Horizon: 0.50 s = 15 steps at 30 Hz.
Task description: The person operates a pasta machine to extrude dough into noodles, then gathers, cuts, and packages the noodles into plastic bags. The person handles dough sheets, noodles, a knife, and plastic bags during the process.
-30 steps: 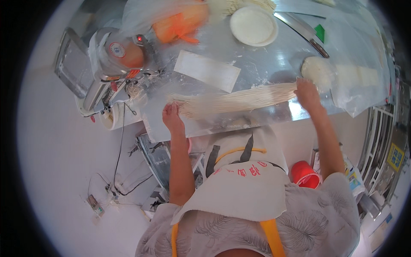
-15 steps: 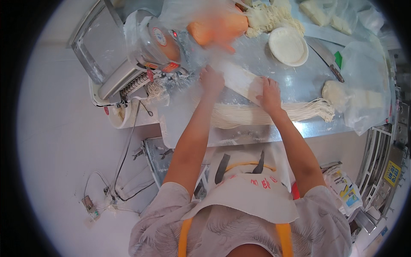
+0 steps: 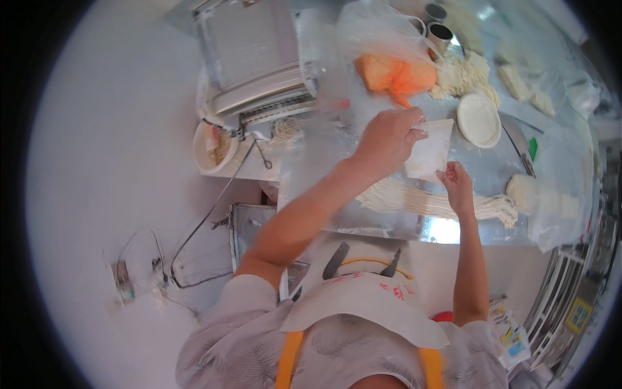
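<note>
The metal counter (image 3: 395, 228) is dusted white in places, with glare along its near edge. The left fingers (image 3: 418, 135) look closed on the upper left edge of a dough sheet (image 3: 431, 152); the right fingers (image 3: 448, 175) pinch its lower right corner. The sheet spans the gap between them. To my eye it wants a light, even pull, so neither grip tears through. Just nearer than the right fingers lies a bundle of noodles (image 3: 440, 202), easily snagged if the sheet dips. Just beyond them, a white dish (image 3: 479, 122) could catch a corner. Well to their right sits a dough ball (image 3: 519, 193); beyond the left fingers, an orange bundle (image 3: 396, 74); far left, the roller machine (image 3: 256, 65).
</note>
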Motion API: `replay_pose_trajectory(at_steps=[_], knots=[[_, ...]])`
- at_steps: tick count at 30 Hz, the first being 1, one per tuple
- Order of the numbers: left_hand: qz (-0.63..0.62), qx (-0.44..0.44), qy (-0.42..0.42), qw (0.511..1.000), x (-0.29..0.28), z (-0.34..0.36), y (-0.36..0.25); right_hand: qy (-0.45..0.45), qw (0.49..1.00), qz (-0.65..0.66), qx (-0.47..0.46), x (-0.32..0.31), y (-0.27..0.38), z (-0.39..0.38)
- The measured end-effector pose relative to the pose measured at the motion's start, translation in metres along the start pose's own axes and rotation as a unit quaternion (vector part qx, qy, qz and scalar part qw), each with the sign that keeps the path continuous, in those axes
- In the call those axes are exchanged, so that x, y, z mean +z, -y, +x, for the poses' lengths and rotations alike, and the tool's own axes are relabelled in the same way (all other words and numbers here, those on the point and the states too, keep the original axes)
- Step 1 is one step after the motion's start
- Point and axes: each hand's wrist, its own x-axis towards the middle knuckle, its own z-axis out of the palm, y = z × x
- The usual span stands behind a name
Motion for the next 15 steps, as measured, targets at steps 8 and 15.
replay_pose_trajectory(at_steps=[8, 15], knots=[[0.174, -0.072, -0.045, 0.981, -0.239, 0.031, -0.147, 0.067, 0.979, 0.103, -0.164, 0.058, 0.244, 0.004], [0.224, -0.010, -0.081, 0.971, -0.383, 0.054, -0.146, 0.005, 0.955, 0.063, -0.291, 0.170, 0.382, 0.077]])
